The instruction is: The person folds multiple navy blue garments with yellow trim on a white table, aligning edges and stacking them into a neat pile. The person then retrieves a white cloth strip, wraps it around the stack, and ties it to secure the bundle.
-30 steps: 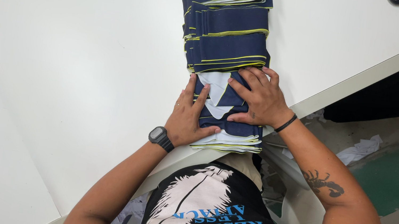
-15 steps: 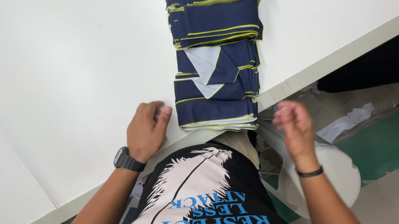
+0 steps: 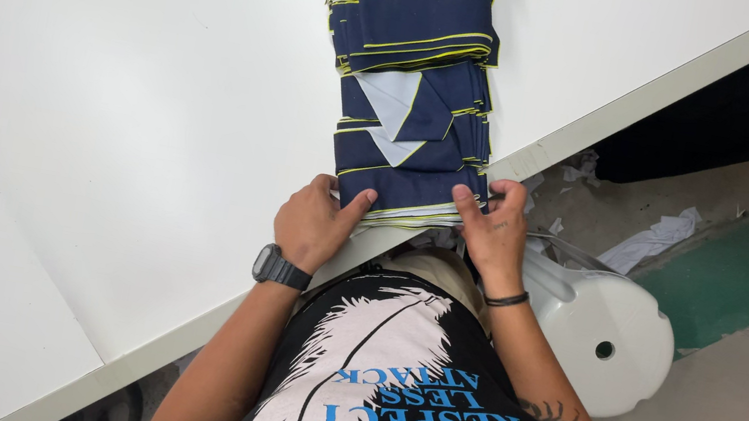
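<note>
I am looking down at a stack of navy fabric pieces [image 3: 408, 191] with yellow edging, lying at the near edge of the white worktop [image 3: 110, 95]. My left hand [image 3: 314, 223] is pinching its near-left corner and my right hand [image 3: 493, 228] is gripping the near-right corner, hands apart. The cloth looks soft, light and floppy, likely to slide layer on layer, so the end corners seem the best hold.

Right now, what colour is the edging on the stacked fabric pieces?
Yellow edging on navy fabric pieces, clearest in the head view.
</note>
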